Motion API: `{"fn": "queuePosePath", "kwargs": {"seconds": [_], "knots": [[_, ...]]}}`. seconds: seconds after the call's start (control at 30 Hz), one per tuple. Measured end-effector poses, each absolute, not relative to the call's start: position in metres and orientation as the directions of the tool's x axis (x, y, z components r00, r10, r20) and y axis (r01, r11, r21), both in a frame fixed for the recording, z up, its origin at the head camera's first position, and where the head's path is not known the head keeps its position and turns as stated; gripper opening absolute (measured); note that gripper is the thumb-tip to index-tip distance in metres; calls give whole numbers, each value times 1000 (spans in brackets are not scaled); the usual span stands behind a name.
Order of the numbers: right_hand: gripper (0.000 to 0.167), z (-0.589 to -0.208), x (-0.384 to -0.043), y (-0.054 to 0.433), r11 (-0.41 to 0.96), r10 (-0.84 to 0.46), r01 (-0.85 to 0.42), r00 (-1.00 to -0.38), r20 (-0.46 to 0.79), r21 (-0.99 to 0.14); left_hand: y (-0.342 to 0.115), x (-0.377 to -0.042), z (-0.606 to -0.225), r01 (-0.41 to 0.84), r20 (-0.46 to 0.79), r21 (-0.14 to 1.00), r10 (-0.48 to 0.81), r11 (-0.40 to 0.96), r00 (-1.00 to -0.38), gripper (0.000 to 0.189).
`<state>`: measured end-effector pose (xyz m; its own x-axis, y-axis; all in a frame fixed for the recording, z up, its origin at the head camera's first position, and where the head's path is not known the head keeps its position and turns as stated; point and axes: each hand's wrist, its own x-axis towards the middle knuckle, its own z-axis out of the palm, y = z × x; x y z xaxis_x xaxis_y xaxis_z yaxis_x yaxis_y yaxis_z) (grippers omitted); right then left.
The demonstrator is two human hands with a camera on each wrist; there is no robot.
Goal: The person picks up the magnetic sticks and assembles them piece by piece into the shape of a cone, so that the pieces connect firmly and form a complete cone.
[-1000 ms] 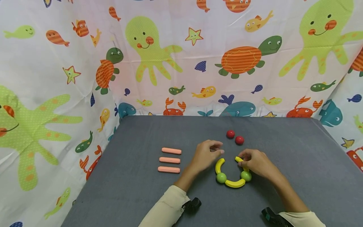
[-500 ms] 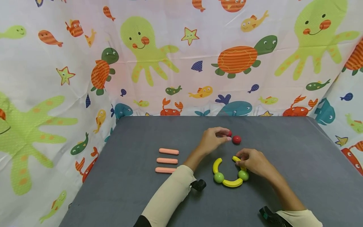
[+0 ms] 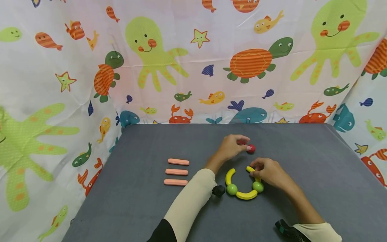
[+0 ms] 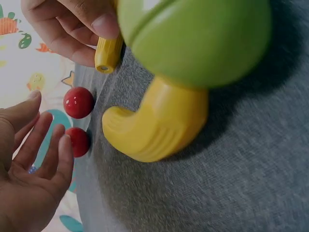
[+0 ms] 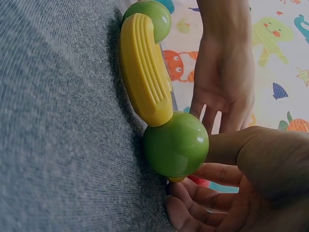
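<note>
An open ring of pieces lies on the grey table. It has a yellow curved bar (image 3: 229,175) at left, a second yellow curved bar (image 3: 246,195) at the bottom, and two green balls (image 3: 231,189) joining the parts. My right hand (image 3: 267,171) pinches the third yellow curved bar (image 4: 108,54) at the ring's right side, its end attached to the other green ball (image 5: 176,145). My left hand (image 3: 232,146) reaches past the ring to two red balls (image 4: 78,102), fingers spread and loosely bent. In the head view it hides most of one red ball.
Three pink straight bars (image 3: 176,172) lie in a column left of the ring on the grey table (image 3: 136,208). A white curtain (image 3: 99,20) with printed sea animals hangs behind and beside the table. Black wrist cameras (image 3: 218,191) are strapped at the sleeves.
My left hand has moved away from the ring, forward and right to the red balls. The right hand keeps its grip on the yellow curved bar. The head view has shifted slightly.
</note>
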<state>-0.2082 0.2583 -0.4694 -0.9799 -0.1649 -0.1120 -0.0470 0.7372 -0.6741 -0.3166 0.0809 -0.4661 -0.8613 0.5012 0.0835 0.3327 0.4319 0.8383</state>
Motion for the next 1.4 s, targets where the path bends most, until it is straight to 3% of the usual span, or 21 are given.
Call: {"fn": "queuePosePath", "kwargs": {"seconds": [0.63, 0.93, 1.4], "knots": [[27, -470, -206, 257, 738, -171, -84, -983, -65, -669, 100, -316, -467, 437, 27, 694, 586, 572, -810, 38], [28, -471, -207, 259, 736, -175, -89, -983, -62, -671, 102, -315, -473, 388, -14, 641, 515, 662, -857, 35], [32, -468, -206, 259, 729, -178, -71, -980, -89, -681, 99, -309, -475, 361, -33, 667, 510, 652, -860, 37]]}}
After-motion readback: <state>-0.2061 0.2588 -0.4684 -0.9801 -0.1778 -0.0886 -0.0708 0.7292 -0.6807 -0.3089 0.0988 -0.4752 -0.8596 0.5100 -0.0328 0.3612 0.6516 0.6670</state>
